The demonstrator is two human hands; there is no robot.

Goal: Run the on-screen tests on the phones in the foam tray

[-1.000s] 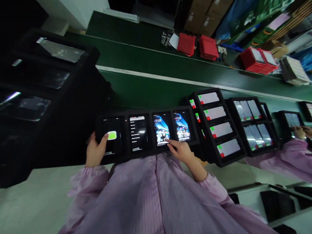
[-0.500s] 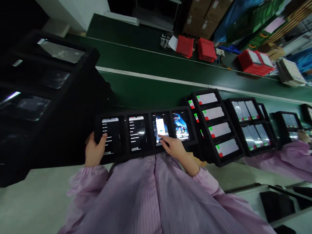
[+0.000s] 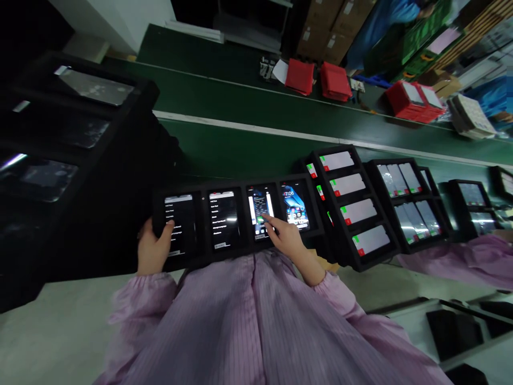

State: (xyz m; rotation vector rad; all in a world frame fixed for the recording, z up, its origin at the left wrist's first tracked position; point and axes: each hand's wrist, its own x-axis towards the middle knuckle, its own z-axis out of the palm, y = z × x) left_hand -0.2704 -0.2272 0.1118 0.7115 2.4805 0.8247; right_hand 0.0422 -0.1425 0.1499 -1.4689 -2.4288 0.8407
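A black foam tray point(image 3: 203, 227) lies in front of me, with several phones set in a row of slots. My left hand point(image 3: 154, 243) grips its left end, the thumb over the edge of the leftmost phone point(image 3: 185, 213). That phone and the phone beside it point(image 3: 223, 219) show dark text menus. My right hand point(image 3: 286, 235) holds nothing; its index finger is stretched out to the screen of the second phone from the right point(image 3: 259, 199), at a green spot on a dark pop-up. The rightmost phone point(image 3: 294, 200) shows a blue lock-screen picture with a clock.
Black trays of phones with white screens point(image 3: 352, 185) stand to the right, and more trays point(image 3: 412, 214) lie beyond. Large stacked black trays point(image 3: 132, 123) rise at the left. Red packets point(image 3: 300, 76) lie across the green bench point(image 3: 224, 144). A co-worker's pink sleeve point(image 3: 460, 262) shows at right.
The pop-up on the phone under my right index finger has turned from white to dark with a green spot. My fingertip sits slightly higher on that screen. My left hand keeps its grip.
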